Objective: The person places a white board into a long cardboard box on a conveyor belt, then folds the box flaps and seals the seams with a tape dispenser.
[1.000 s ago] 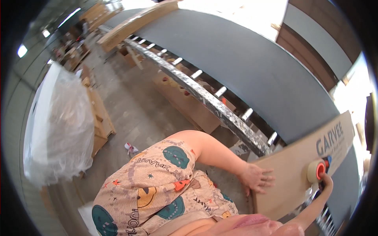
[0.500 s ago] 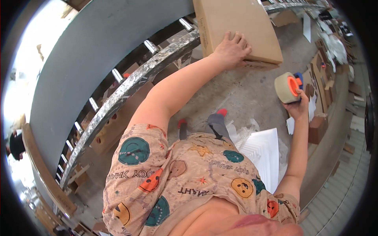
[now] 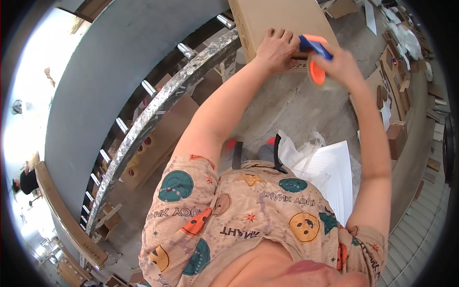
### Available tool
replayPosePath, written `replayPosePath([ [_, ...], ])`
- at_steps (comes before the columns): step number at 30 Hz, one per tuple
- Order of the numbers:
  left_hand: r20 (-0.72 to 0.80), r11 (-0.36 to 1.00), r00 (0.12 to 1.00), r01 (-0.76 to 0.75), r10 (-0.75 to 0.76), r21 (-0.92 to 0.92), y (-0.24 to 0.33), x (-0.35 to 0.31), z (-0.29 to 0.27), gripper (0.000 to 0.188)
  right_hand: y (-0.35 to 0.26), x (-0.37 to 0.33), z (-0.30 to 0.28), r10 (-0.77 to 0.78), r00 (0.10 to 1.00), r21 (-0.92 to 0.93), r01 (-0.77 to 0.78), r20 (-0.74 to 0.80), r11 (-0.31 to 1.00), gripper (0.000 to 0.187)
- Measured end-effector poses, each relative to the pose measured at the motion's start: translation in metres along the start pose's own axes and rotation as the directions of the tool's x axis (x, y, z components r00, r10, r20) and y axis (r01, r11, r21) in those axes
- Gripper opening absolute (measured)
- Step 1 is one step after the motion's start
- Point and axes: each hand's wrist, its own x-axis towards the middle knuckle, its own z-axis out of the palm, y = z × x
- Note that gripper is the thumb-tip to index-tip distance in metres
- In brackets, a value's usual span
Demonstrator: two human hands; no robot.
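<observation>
A large brown cardboard box (image 3: pixel 287 21) lies at the top centre, partly over the roller conveyor. My left hand (image 3: pixel 276 50) grips its near edge, the fingers bent on the top face and the thumb low at the end. In my right hand (image 3: pixel 342 67) is a tape dispenser (image 3: pixel 315 47), blue and orange, its handle wrapped by my fingers. The dispenser's head meets the box's near end, right beside my left fingertips. Motion blurs the right hand and the tape roll beneath it.
The conveyor's scuffed metal rail (image 3: pixel 158 98) curves along my left, with a grey panel (image 3: pixel 105 62) beyond it. White foam sheets (image 3: pixel 330 177) and clear plastic lie by my feet. Cardboard scraps (image 3: pixel 397 95) litter the right side. A person in dark clothes (image 3: pixel 27 181) is far left.
My right hand has swung up and left with the tape dispenser, from beside the box to its near end. The left hand still grips the box edge.
</observation>
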Motion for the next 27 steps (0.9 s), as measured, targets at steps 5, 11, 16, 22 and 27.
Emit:
replayPosePath([
  [5, 0.079, 0.999, 0.996, -0.040, 0.041, -0.013, 0.002, 0.003, 0.000, 0.062, 0.016, -0.123, 0.100, 0.174, 0.974, -0.070, -0.186, -0.145, 0.980, 0.058],
  [11, 0.345, 0.956, 0.921, -0.247, 0.182, 0.155, 0.016, 0.043, 0.006, 0.089, 0.017, -0.019, 0.061, 0.252, 0.920, -0.091, -0.236, 0.300, 0.968, 0.054],
  [16, 0.513, 0.962, 0.856, -0.085, -0.063, 0.261, 0.010, 0.044, 0.000, 0.108, 0.084, -0.015, 0.118, -0.023, 0.911, 0.549, -0.228, 0.411, 0.804, 0.047],
  [22, -0.027, 0.855, 0.856, 0.517, -0.516, 0.047, -0.063, -0.054, -0.044, 0.083, 0.237, -0.077, 0.074, 0.195, 0.821, 0.829, -0.470, 0.537, -0.304, 0.039],
  [27, 0.416, -0.190, 0.337, 0.538, -0.845, -0.821, -0.036, -0.039, -0.020, 0.058, 0.246, 0.002, 0.013, 0.098, 0.881, 0.815, -0.381, 0.464, -0.438, 0.046],
])
